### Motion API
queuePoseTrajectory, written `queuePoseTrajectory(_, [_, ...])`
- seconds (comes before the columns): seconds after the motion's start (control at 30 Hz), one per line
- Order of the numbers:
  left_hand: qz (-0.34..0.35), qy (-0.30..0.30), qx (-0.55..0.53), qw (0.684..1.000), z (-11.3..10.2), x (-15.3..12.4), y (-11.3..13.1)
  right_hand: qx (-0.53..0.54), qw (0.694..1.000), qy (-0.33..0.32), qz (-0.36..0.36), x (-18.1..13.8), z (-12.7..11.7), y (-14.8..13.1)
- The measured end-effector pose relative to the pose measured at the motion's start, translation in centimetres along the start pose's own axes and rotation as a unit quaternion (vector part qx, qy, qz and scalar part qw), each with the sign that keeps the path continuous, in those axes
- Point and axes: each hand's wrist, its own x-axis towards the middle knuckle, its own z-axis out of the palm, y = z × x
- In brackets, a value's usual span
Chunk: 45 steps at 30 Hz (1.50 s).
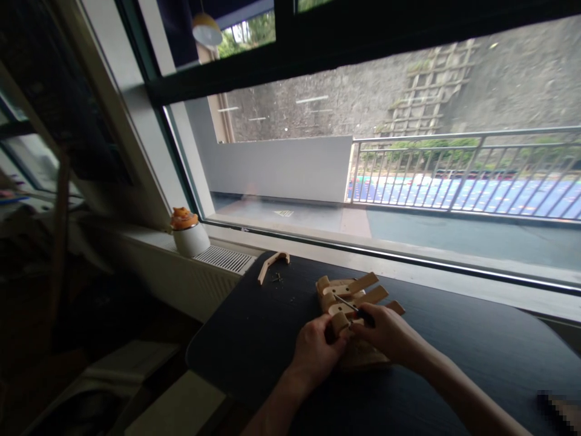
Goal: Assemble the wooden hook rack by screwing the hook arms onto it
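A wooden assembly with several flat slats and rounded blocks lies on the dark table. My left hand is closed on the near rounded block of this assembly, fingers and thumb around its left side. In my right hand is a screwdriver, its dark handle in the fist and its thin metal shaft pointing up and left across the slats. My right fingertips also come close to the near block; whether they touch it I cannot tell. Dark round holes or screw heads show in the pieces.
A curved wooden piece and a few small screws lie at the table's far left. Beyond the dark table runs a window sill. A white pot with an orange top stands on the ledge to the left.
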Motion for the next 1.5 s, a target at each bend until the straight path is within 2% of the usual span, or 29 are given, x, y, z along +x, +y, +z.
queuePoseTrajectory(0.2, [0.009, -0.001, 0.004, 1.0, -0.2, -0.1, 0.2, 0.054, 0.999, 0.003, -0.006, 0.4, 0.3, 0.7])
queuePoseTrajectory(0.4, [0.006, 0.005, -0.003, 1.0, 0.0, -0.3, 0.1, 0.122, 0.991, 0.054, 0.015, -0.1, 2.0, 0.4])
queuePoseTrajectory(0.5, [0.009, 0.008, -0.005, 1.0, 0.1, -0.2, 0.0, 0.139, 0.987, 0.083, 0.02, -0.4, 2.0, -0.2])
queuePoseTrajectory(0.63, [-0.001, 0.025, -0.015, 1.0, 0.5, -0.6, 0.5, 0.248, 0.954, 0.158, 0.057, -0.9, 0.1, -0.3])
queuePoseTrajectory(0.73, [-0.014, -0.007, -0.025, 1.0, 1.4, -2.1, 1.3, 0.302, 0.932, 0.184, 0.081, -2.2, -1.2, 0.6])
queuePoseTrajectory(0.83, [-0.006, -0.06, 0.004, 0.998, 2.7, -3.9, 1.7, 0.349, 0.914, 0.177, 0.11, -4.6, -0.8, 1.5])
queuePoseTrajectory(0.9, [0.021, -0.07, 0.049, 0.996, 3.5, -4.7, 1.3, 0.371, 0.906, 0.172, 0.106, -6.4, 0.2, 1.8])
queuePoseTrajectory(1.0, [0.091, -0.03, 0.143, 0.985, 4.4, -4.9, 0.1, 0.36, 0.906, 0.202, 0.093, -8.1, 2.2, 1.8])
queuePoseTrajectory(1.1, [0.127, 0.015, 0.202, 0.971, 4.7, -4.4, -1.0, 0.306, 0.925, 0.218, 0.063, -8.5, 4.1, 2.2])
queuePoseTrajectory(1.17, [0.135, 0.041, 0.213, 0.967, 4.9, -4.1, -1.5, 0.242, 0.943, 0.226, 0.023, -8.3, 5.2, 2.8])
queuePoseTrajectory(1.27, [0.157, 0.075, 0.212, 0.962, 5.3, -3.8, -2.0, 0.179, 0.952, 0.249, -0.005, -8.0, 6.5, 3.5])
queuePoseTrajectory(1.5, [0.219, 0.11, 0.196, 0.949, 6.0, -3.5, -3.3, 0.169, 0.945, 0.278, 0.029, -7.0, 7.6, 1.2])
